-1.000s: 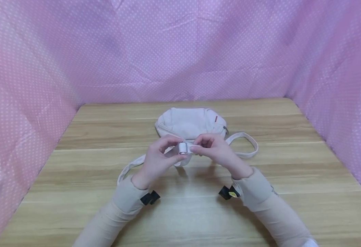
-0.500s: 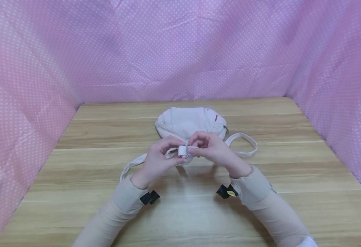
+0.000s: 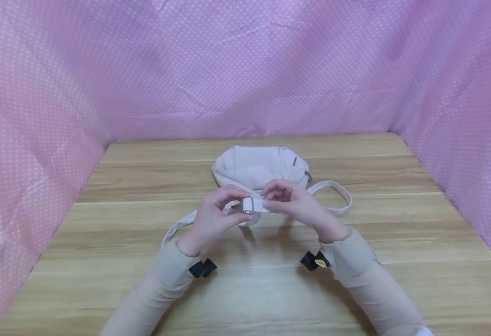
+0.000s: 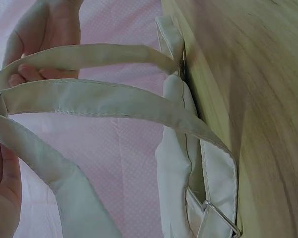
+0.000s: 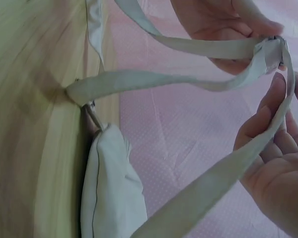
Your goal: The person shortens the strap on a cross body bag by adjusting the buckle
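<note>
In the head view my left hand (image 3: 213,214) pinches a silvery slide buckle (image 3: 247,205) on an off-white bag strap (image 3: 262,205), thumb below and fingers above. My right hand (image 3: 295,203) pinches the flat strap just to the buckle's right. Both hands are raised over the table in front of an off-white bag (image 3: 255,165), which lies there with a small red tag and a zip. In the right wrist view the strap (image 5: 139,82) runs from the buckle (image 5: 274,53) down towards the bag (image 5: 114,183). Fingertips are partly hidden by the strap there.
A loop of strap (image 3: 342,191) lies on the wooden table (image 3: 253,289) at the right of the bag, and another stretch of strap (image 3: 178,226) lies at the left. Pink dotted cloth (image 3: 245,70) hangs around the back and sides. A metal ring (image 4: 221,218) joins strap and bag.
My right fingers were close against the buckle half a second ago. They are now slightly farther right, with more flat strap showing between. My left hand stays nearly still; the bag has not moved noticeably.
</note>
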